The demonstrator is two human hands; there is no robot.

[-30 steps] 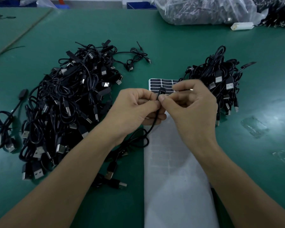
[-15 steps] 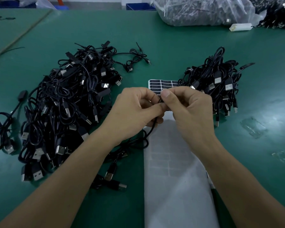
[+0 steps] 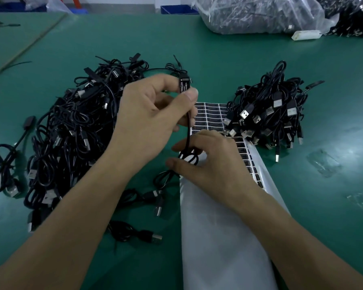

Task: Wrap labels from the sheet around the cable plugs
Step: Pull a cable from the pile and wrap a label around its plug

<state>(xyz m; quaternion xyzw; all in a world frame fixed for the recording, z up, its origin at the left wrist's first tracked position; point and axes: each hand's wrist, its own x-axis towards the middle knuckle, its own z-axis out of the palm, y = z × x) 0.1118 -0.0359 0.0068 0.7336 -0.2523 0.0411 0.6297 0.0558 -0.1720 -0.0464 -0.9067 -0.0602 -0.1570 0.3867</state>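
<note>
My left hand (image 3: 153,116) is raised over the table and pinches a black cable plug (image 3: 184,84) between thumb and fingers. A label is wrapped round the plug. Its cable (image 3: 188,132) hangs down to a coil that my right hand (image 3: 216,166) holds between thumb and curled fingers, low over the label sheet. The sheet's rows of black labels (image 3: 211,116) lie beyond my right hand. Its bare white backing (image 3: 218,237) runs toward me.
A big tangle of black USB cables (image 3: 71,132) lies at the left and a smaller pile (image 3: 270,114) at the right of the sheet. Two loose cables (image 3: 134,235) lie near my left forearm. A plastic bag of cables (image 3: 260,15) and a white block (image 3: 306,35) sit at the back.
My left hand lifted the plug up and away from me. My right hand let go of the plug and dropped to the cable's coil over the sheet.
</note>
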